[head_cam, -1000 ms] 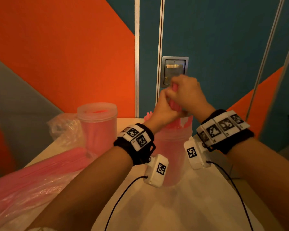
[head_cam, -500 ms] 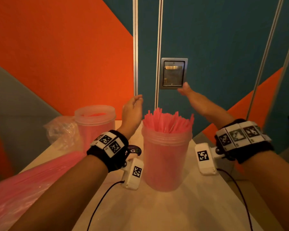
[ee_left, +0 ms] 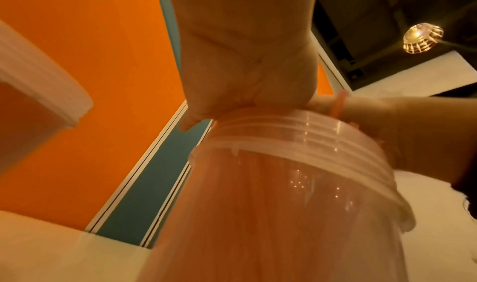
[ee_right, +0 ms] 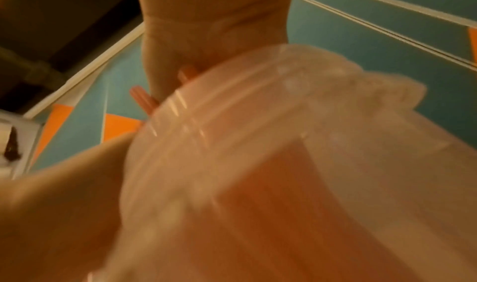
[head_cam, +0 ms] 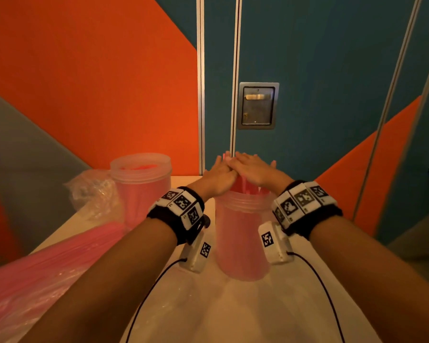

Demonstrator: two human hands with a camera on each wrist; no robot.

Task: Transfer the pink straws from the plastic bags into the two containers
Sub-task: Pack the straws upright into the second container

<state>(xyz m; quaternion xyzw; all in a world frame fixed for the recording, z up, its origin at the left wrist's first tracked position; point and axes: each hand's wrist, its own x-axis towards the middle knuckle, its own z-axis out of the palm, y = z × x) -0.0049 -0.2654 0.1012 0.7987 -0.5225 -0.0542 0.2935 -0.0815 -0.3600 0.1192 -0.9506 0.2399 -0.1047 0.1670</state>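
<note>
A clear plastic container (head_cam: 243,241) stands in the middle of the table, packed with upright pink straws (head_cam: 244,186). Both hands lie flat on the straw tops: my left hand (head_cam: 218,173) on the left side, my right hand (head_cam: 253,169) overlapping it from the right, fingers straight. From the left wrist view the palm (ee_left: 247,66) presses down at the container's ribbed rim (ee_left: 296,135). In the blurred right wrist view a few straw ends (ee_right: 144,99) stick out beside the hand. A second container (head_cam: 141,184) with straws stands at the back left.
A long plastic bag full of pink straws (head_cam: 42,273) lies along the table's left edge. A crumpled empty bag (head_cam: 92,194) sits beside the back container. The orange and teal wall with a metal plate (head_cam: 257,105) is just behind the table.
A second ago both hands gripped the straw bundle above the container. They then spread apart and let go. Now they have come back together, flat on the straw tops.
</note>
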